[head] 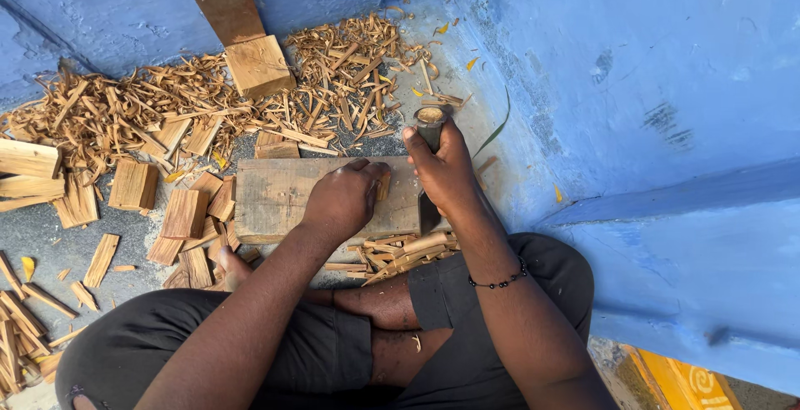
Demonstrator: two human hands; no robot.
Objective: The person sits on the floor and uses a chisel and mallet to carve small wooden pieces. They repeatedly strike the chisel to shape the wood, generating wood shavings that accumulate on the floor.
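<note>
Wood, a small pale sliver (383, 185) standing on the flat grey wooden chopping block (275, 197), is pinched by the left hand (342, 202), whose grip is curled closed over it near the block's right end. Left of the block lie short reddish split wood billets (183, 214) and, farther off, a heap of thin shavings (125, 114) against the blue wall (633, 68). Just right of the sliver, the right hand (446, 172) wraps its grip tight around a dark metal blade with a round butt (431, 118), long axis running far to near, its edge beside the sliver. Finished pale sticks (404, 252) lie near the block; the wall crowds the right side.
</note>
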